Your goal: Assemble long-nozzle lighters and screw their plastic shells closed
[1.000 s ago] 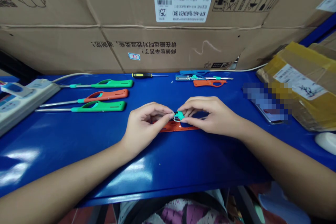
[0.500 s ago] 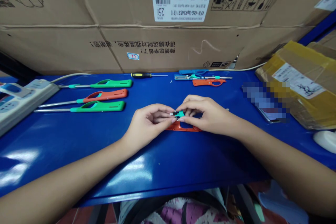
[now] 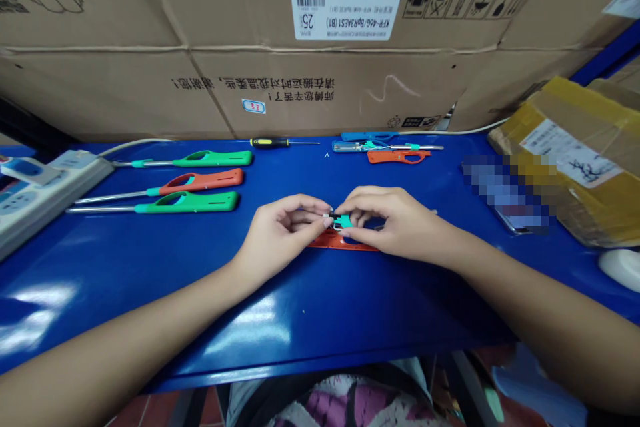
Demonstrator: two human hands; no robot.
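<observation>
Near the middle of the blue table, my left hand [image 3: 289,230] pinches a small black and white part [image 3: 330,217] between thumb and fingers. My right hand [image 3: 393,219] is closed on a small turquoise piece [image 3: 344,221], which meets the black part between my fingertips. Below both hands lies an orange lighter shell [image 3: 340,241], with an opening toward its right; my hands partly cover it. The fine details where the small parts meet are too small to make out.
Green [image 3: 210,202] and orange [image 3: 217,179] lighters lie left, beside a white power strip [image 3: 55,180]. A screwdriver [image 3: 270,143], blue and orange shell parts [image 3: 399,157] lie at the back. Right are a blurred phone [image 3: 505,197], a taped box [image 3: 595,147] and a white object [image 3: 620,268].
The turquoise piece and the black part have shifted slightly between my fingertips. The orange shell appears slightly further left. My hands have barely moved.
</observation>
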